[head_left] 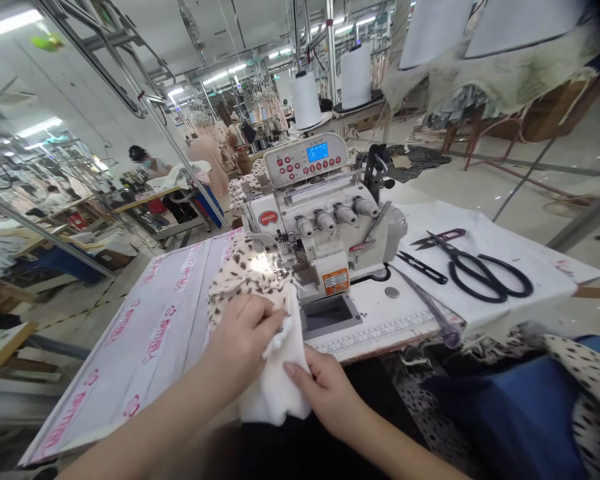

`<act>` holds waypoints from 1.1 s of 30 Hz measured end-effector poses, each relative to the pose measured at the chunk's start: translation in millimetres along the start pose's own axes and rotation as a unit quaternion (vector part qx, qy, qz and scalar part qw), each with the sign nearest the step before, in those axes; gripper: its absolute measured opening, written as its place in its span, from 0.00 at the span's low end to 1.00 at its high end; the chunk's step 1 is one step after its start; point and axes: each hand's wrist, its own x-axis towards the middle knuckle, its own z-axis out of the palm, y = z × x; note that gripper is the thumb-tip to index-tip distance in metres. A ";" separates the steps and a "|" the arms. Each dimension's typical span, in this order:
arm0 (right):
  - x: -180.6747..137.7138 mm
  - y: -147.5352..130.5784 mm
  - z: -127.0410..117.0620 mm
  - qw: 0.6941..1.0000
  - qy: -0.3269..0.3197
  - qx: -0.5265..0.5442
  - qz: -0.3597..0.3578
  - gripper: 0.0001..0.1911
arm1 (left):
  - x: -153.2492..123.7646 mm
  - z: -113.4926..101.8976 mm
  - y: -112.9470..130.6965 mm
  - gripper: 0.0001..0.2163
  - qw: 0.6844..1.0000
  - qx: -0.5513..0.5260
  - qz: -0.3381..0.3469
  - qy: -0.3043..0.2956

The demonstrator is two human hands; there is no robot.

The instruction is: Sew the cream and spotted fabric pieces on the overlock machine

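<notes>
A white overlock sewing machine [325, 223] stands on the work table [145, 340]. A cream piece of fabric with dark spots [245, 270] lies under its presser foot and runs back toward me. My left hand [243, 337] presses down on the fabric with curled fingers, gripping its top layer. My right hand [325, 390] pinches the fabric's white near edge from the right, thumb on top. The fabric's lower end hangs over the table's front edge.
Black scissors [480, 270] and thread snips [423, 267] lie on the white cloth right of the machine. Two big thread cones [305, 100] stand behind it. More spotted fabric [580, 373] lies over a blue bin at the right. Other workers sit at stations far left.
</notes>
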 end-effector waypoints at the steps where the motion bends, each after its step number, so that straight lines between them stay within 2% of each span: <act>1: -1.2 0.7 -0.9 1.000 0.000 -0.009 -0.002 0.12 | -0.2 2.1 0.7 0.11 1.000 0.015 0.025 -0.007; 3: -2.4 1.9 -2.2 1.000 -0.002 -0.020 -0.007 0.11 | -2.5 6.3 1.8 0.13 0.998 0.030 0.053 -0.028; 7: -0.1 4.7 -3.1 0.999 -0.001 -0.033 -0.004 0.10 | -6.4 12.9 2.7 0.14 0.996 0.059 0.056 -0.046; 13: 14.6 8.4 -9.7 0.997 0.019 -0.077 0.002 0.11 | 4.6 23.0 -4.3 0.15 0.994 0.092 0.055 -0.021; 18: 17.8 6.2 -13.5 0.993 0.020 -0.118 0.001 0.11 | 5.8 26.7 -11.1 0.11 0.996 0.067 0.055 0.000; 27: 31.3 -1.9 -16.8 0.992 0.029 -0.119 -0.011 0.09 | 12.6 28.2 -13.6 0.11 0.994 0.106 0.016 0.012; 33: 31.5 -5.0 -15.7 0.993 0.035 -0.113 -0.004 0.08 | 16.6 20.9 -12.4 0.10 0.996 0.024 -0.086 0.027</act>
